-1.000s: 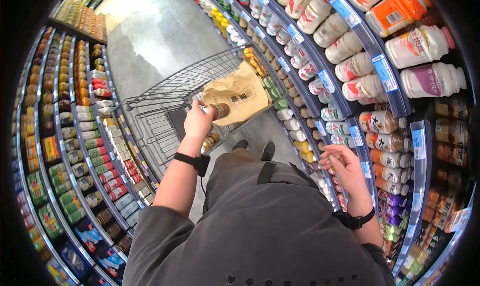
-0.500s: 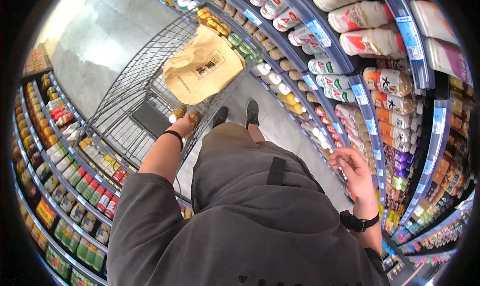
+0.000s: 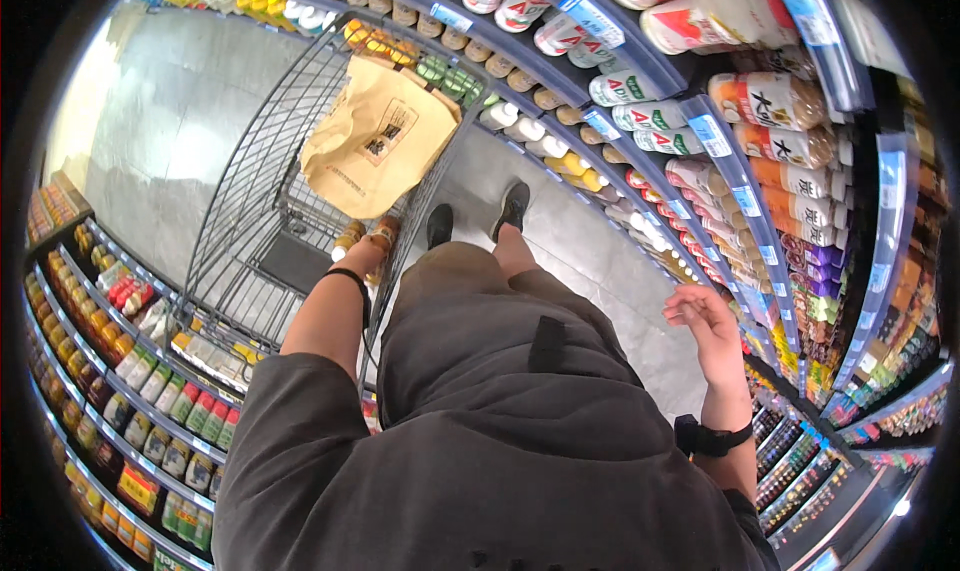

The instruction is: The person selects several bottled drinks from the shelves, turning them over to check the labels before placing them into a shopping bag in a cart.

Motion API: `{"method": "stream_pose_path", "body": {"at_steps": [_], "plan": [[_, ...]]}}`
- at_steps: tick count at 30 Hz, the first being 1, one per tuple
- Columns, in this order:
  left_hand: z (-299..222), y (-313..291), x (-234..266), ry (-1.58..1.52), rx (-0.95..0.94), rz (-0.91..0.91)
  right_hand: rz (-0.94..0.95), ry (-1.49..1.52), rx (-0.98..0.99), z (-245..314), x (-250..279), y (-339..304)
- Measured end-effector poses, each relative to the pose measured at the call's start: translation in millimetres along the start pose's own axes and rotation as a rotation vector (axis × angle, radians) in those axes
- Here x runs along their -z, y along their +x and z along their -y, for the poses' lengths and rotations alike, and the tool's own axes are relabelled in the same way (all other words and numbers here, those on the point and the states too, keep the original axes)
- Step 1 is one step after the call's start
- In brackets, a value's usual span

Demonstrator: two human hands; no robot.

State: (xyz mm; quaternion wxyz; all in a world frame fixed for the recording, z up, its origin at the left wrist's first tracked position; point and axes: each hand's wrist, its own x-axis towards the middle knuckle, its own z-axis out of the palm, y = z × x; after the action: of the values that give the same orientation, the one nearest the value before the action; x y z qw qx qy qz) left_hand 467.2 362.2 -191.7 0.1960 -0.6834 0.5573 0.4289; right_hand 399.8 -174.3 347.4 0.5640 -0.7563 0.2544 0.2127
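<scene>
My left hand (image 3: 364,257) reaches into the near right corner of a grey wire shopping cart (image 3: 228,216), closed around a small brown bottle (image 3: 384,233). Another brown bottle (image 3: 348,238) lies against the hand's other side; the fingers are partly hidden between the two. Farther up in the cart rests a creased brown paper bag (image 3: 375,141) with dark print. Out to the right, my right hand (image 3: 708,331) hangs in the air with loosely bent fingers apart and nothing in them, beside the drink shelves.
Shelves of bottled drinks (image 3: 775,101) curve along the right and far side, price strips on their edges. To the left stands a lower shelf unit (image 3: 150,391) with jars, cans and cartons. Grey tiled floor (image 3: 190,101) shows beyond the cart; my shoes (image 3: 512,209) are right of it.
The right-hand shelves and the paper bag have shifted in view as I move along the aisle. My left hand stays at the bottles; my right hand remains raised and empty.
</scene>
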Motion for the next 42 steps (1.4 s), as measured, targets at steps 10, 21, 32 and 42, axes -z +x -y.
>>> {"method": "stream_pose_path", "body": {"at_steps": [10,21,32,42], "plan": [[20,-117,80,-0.881,0.713,-0.395,-0.088,0.108,0.169,18,48,-9],[-51,-192,588,-0.635,-0.062,-1.332,-0.668,0.076,0.883,50,166,-64],[-239,-204,891,-0.102,-0.487,-1.79,-0.437,-0.023,1.039,73,254,-77],[-249,-191,946,-0.46,-0.31,-1.676,-0.194,-0.053,1.074,67,291,-72]]}}
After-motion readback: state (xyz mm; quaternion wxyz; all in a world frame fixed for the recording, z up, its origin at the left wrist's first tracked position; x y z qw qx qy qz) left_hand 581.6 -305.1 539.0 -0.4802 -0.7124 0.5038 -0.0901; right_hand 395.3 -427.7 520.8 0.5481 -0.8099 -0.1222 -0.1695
